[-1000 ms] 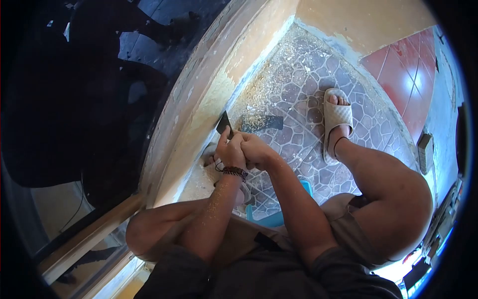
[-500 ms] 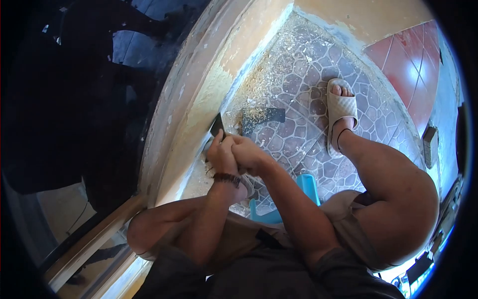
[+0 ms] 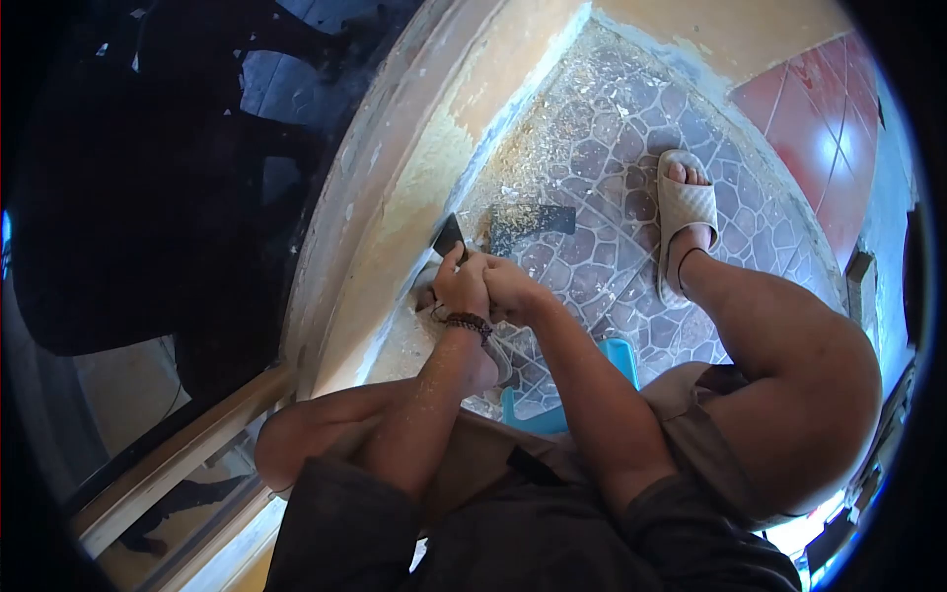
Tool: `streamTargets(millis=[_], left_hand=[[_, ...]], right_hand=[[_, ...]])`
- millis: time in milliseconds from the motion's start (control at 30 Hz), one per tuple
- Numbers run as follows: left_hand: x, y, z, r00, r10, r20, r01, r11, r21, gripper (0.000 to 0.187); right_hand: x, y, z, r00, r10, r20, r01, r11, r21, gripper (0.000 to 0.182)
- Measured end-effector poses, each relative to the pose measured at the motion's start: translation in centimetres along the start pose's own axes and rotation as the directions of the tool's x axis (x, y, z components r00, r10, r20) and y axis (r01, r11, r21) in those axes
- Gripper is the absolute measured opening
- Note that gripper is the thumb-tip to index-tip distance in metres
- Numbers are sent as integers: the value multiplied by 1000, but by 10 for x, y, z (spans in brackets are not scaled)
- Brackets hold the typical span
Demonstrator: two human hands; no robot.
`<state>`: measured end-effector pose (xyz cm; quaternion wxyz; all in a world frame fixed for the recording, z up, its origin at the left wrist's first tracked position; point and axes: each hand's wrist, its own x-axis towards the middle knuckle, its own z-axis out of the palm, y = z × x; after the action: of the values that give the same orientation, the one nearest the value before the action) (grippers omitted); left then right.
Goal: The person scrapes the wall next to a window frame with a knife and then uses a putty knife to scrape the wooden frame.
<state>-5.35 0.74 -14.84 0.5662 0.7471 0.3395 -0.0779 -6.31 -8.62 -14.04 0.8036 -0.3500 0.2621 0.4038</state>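
Observation:
A scraper with a flat dark blade [image 3: 450, 236] meets the lower part of the painted wall [image 3: 419, 183], where the paint is flaked and patchy. My left hand [image 3: 461, 284], with a beaded bracelet at the wrist, is closed around the scraper just behind the blade. Pressed against it, my right hand [image 3: 509, 289] has its fingers closed too and grips together with the left. The scraper's handle is hidden inside both hands. Paint flakes and dust [image 3: 523, 148] lie along the foot of the wall.
A dark flat piece [image 3: 545, 219], partly covered in flakes, lies on the stone-patterned floor [image 3: 631, 257]. My sandalled foot [image 3: 686, 212] stands to the right. A blue stool [image 3: 619, 357] shows beneath me. Dark glass [image 3: 128, 197] fills the left, and a block [image 3: 861, 286] sits at the right.
Both hands and the scraper have shifted slightly up and to the right in view, with the blade still at the wall. The whole view has moved a little as well.

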Motion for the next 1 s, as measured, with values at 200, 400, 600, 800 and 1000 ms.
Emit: streamTargets(millis=[200, 400, 600, 800, 1000], left_hand=[[-28, 46, -30, 988, -135, 81, 152, 954, -260, 28], [-20, 24, -17, 995, -20, 95, 30, 994, -106, 34], [-7, 23, -15, 995, -29, 91, 39, 994, -104, 34], [-31, 46, -31, 981, -105, 166, 158, 922, -354, 42], [-24, 28, -17, 974, -123, 191, 180, 930, -322, 43]], right_hand=[[-34, -26, 44, 997, -44, -66, 38, 996, -83, 29], [-30, -14, 31, 999, -43, -23, 44, 999, 25, 37], [-22, -13, 34, 997, -57, -46, 55, 998, -33, 40], [-54, -27, 63, 971, -220, -88, 202, 963, -178, 37], [-49, -29, 41, 981, -166, -98, 150, 977, -150, 35]])
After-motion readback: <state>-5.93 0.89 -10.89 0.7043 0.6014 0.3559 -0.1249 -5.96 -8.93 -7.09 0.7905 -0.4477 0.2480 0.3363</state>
